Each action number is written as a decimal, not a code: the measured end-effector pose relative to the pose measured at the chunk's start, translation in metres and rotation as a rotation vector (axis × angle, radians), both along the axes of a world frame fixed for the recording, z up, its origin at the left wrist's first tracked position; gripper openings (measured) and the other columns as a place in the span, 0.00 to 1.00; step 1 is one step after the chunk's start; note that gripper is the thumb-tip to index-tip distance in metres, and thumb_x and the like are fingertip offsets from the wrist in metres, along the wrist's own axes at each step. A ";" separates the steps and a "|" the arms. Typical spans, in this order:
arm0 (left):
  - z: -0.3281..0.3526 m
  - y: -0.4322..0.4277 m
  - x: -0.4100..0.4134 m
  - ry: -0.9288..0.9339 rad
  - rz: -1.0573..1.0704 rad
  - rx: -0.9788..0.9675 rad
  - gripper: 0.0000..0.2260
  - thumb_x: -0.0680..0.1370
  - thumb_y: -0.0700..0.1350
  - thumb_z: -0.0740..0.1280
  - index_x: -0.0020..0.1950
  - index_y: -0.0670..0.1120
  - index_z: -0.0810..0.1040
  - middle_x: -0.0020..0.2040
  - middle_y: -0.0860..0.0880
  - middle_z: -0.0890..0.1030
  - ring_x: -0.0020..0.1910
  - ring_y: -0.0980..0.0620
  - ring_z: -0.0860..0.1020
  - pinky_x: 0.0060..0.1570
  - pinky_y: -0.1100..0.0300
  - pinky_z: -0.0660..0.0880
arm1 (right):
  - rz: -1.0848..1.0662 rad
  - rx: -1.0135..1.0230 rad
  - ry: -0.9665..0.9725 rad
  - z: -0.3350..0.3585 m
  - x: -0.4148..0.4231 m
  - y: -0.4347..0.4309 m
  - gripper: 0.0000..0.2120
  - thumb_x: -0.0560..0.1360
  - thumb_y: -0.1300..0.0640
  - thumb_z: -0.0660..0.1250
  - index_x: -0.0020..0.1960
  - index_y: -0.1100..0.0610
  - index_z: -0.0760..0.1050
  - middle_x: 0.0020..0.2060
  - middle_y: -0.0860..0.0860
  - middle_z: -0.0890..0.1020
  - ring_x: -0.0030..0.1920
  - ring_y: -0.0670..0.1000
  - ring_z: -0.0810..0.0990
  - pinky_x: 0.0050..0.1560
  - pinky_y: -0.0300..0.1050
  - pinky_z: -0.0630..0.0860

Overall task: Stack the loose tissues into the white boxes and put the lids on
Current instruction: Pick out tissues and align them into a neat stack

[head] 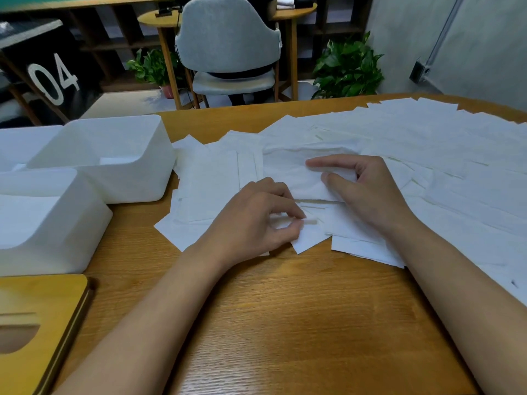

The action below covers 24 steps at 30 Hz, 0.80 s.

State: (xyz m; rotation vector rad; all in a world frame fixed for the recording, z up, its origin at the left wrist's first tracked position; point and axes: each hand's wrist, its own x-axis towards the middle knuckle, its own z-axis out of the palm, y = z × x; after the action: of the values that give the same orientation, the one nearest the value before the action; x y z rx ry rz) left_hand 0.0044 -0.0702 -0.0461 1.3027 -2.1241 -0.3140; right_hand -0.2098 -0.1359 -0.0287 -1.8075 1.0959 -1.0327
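Loose tissues [399, 143] spread over wooden table [285, 309], 12 to 3 o'clock. Left hand [256, 218] pinches sheet edge; right hand [362, 189] pinches fold just beside. White boxes [137, 178] open at 9 o'clock, wooden lid [34, 323] at 7. Step seems gathering sheets; next probably needs squaring pile, carrying to box.

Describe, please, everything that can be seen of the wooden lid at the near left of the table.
The wooden lid looks like light yellow-brown wood with a darker rim and a rounded corner. Its top has a slot with a rounded cut-out beside it. It lies flat on the table, just in front of the nearer white box; whether they touch I cannot tell. The picture's left and lower edges cut part of it off.
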 end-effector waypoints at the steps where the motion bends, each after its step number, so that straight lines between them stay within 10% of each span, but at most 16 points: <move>1: 0.000 0.001 -0.001 0.010 0.011 -0.030 0.05 0.77 0.48 0.74 0.49 0.50 0.89 0.46 0.57 0.83 0.48 0.55 0.78 0.51 0.55 0.75 | 0.004 0.004 0.004 0.000 0.000 0.000 0.16 0.80 0.64 0.68 0.58 0.46 0.87 0.58 0.37 0.85 0.63 0.34 0.78 0.66 0.30 0.71; 11: 0.013 0.003 0.000 0.151 0.106 -0.304 0.02 0.81 0.40 0.72 0.51 0.44 0.85 0.46 0.53 0.84 0.47 0.56 0.82 0.47 0.50 0.77 | 0.165 -0.116 0.038 0.006 0.000 0.013 0.12 0.77 0.47 0.72 0.58 0.50 0.87 0.54 0.41 0.87 0.58 0.39 0.83 0.62 0.38 0.75; 24: 0.020 0.004 0.005 0.294 0.115 -0.126 0.08 0.79 0.44 0.77 0.57 0.44 0.85 0.48 0.54 0.86 0.48 0.55 0.83 0.44 0.65 0.75 | 0.071 -0.126 -0.212 0.007 0.000 0.009 0.06 0.73 0.61 0.80 0.44 0.52 0.86 0.41 0.44 0.88 0.46 0.45 0.86 0.49 0.36 0.79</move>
State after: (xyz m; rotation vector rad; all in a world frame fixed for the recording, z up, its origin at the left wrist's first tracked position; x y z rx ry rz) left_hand 0.0093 -0.0663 -0.0263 1.2185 -1.7871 -0.2979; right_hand -0.2099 -0.1269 -0.0220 -1.7741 0.8499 -1.2421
